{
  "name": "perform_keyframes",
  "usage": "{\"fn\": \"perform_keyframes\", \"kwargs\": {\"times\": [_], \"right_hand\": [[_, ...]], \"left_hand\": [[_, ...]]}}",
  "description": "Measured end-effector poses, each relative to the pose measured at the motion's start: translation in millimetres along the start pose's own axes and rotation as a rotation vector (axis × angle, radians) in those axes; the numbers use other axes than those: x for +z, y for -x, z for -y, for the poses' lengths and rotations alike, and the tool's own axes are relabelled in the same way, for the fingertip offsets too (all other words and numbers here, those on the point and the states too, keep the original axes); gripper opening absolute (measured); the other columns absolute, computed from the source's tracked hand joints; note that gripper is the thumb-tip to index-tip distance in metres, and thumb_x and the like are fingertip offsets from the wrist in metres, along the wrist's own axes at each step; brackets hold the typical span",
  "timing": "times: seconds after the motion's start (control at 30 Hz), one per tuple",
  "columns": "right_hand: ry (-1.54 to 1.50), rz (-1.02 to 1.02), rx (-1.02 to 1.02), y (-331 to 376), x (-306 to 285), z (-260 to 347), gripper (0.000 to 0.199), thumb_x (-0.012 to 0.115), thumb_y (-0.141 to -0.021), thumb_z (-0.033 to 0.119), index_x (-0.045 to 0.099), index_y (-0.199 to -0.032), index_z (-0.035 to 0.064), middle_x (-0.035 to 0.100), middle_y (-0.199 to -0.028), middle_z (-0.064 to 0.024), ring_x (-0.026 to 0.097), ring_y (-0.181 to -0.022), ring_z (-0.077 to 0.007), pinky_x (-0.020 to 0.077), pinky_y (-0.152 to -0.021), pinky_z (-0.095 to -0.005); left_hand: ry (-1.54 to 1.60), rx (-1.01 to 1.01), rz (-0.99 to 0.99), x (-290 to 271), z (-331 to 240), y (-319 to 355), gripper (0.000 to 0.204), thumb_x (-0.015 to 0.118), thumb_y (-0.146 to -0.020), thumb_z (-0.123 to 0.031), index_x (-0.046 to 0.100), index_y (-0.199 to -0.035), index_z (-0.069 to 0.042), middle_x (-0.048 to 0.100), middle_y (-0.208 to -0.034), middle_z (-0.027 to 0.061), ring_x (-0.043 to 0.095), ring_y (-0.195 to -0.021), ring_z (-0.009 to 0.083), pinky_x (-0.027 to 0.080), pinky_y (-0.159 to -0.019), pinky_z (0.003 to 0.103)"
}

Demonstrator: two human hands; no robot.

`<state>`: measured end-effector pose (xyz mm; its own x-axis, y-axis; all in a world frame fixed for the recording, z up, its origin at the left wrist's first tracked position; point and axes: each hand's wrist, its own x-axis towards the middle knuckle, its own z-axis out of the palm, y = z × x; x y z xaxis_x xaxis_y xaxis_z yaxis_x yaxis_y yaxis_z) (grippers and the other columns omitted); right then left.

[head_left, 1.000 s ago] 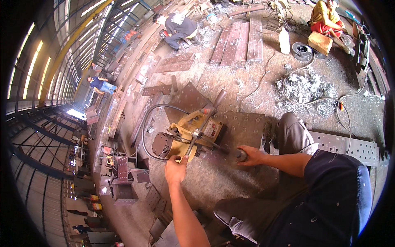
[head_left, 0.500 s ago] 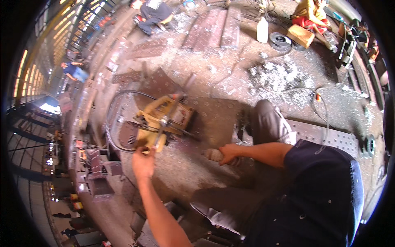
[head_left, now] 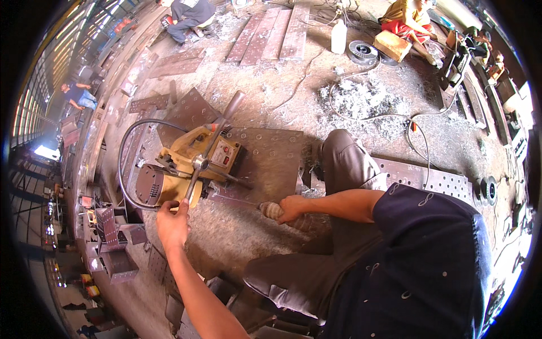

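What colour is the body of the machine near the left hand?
The machine body is mainly yellow; the head view shows it.

The right hand (head_left: 291,209) partly hides a rounded object (head_left: 271,210) whose kind is unclear.

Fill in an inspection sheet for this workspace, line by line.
Surface: dusty floor, strewn with bits of debris.
Job's things: yellow magnetic drill; brown steel plate to its right; ribbed, bottle-like container, contents not visible.
Clutter: heap of pale metal shavings; black spool; white plastic jug.
Hands: left hand grips a feed-handle spoke; right hand holds the container.
Cables: dark cable loops beside the drill; grey cable crosses the shavings.
Surroundings: crouching co-worker; seated co-worker.
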<state>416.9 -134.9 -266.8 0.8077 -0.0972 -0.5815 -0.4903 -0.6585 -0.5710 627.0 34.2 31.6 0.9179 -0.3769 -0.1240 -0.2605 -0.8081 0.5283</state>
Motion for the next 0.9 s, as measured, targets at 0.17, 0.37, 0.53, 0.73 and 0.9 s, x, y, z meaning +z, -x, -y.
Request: {"fn": "perform_keyframes", "kwargs": {"times": [0.17,0.37,0.53,0.73,0.9], "right_hand": [[0.014,0.009,0.035,2.8,-3.0,2.1,0.079,0.073,-0.076,0.070,0.077,-0.106,-0.0026,0.075,-0.108,-0.0251,0.073,-0.104,-0.0397,0.0586,-0.087,-0.0477],[-0.009,-0.027,0.047,1.3,1.2,0.8,0.070,0.076,-0.074,0.063,0.079,-0.103,0.0004,0.077,-0.105,-0.0235,0.074,-0.101,-0.0394,0.0583,-0.086,-0.0475],[-0.094,-0.173,-0.062,-1.5,7.9,-20.6,0.074,0.081,-0.071,0.060,0.072,-0.116,0.0024,0.075,-0.109,-0.0242,0.071,-0.106,-0.0410,0.0561,-0.089,-0.0501],[-0.239,-0.368,-0.269,11.2,-6.3,-21.1,0.078,0.085,-0.074,0.050,0.057,-0.133,0.0078,0.070,-0.115,-0.0238,0.066,-0.111,-0.0437,0.0524,-0.093,-0.0519],[-0.415,-0.667,-0.411,6.3,-19.5,-18.5,0.071,0.087,-0.077,0.040,0.057,-0.135,0.0104,0.066,-0.124,-0.0203,0.061,-0.120,-0.0407,0.0490,-0.099,-0.0487]], "left_hand": [[0.018,0.026,-0.009,0.5,3.8,0.4,0.036,0.075,-0.095,-0.027,0.070,-0.110,0.005,0.065,-0.069,0.0085,0.057,-0.048,0.0143,0.044,-0.042,0.030],[0.007,0.003,-0.001,-1.8,4.3,1.8,0.035,0.075,-0.095,-0.028,0.070,-0.109,0.004,0.067,-0.070,0.0087,0.059,-0.050,0.0152,0.047,-0.044,0.031],[0.010,0.004,0.009,2.9,0.4,0.0,0.034,0.075,-0.095,-0.028,0.070,-0.109,0.003,0.068,-0.073,0.0088,0.063,-0.056,0.0156,0.051,-0.047,0.031],[0.029,0.000,0.039,-1.0,11.7,-1.2,0.030,0.073,-0.097,-0.025,0.068,-0.110,0.002,0.066,-0.075,0.0080,0.061,-0.060,0.0147,0.049,-0.045,0.030],[0.125,-0.017,0.057,-2.8,23.8,-5.6,0.028,0.073,-0.097,-0.024,0.065,-0.110,0.000,0.063,-0.072,0.0074,0.056,-0.053,0.0136,0.043,-0.040,0.029]]}}
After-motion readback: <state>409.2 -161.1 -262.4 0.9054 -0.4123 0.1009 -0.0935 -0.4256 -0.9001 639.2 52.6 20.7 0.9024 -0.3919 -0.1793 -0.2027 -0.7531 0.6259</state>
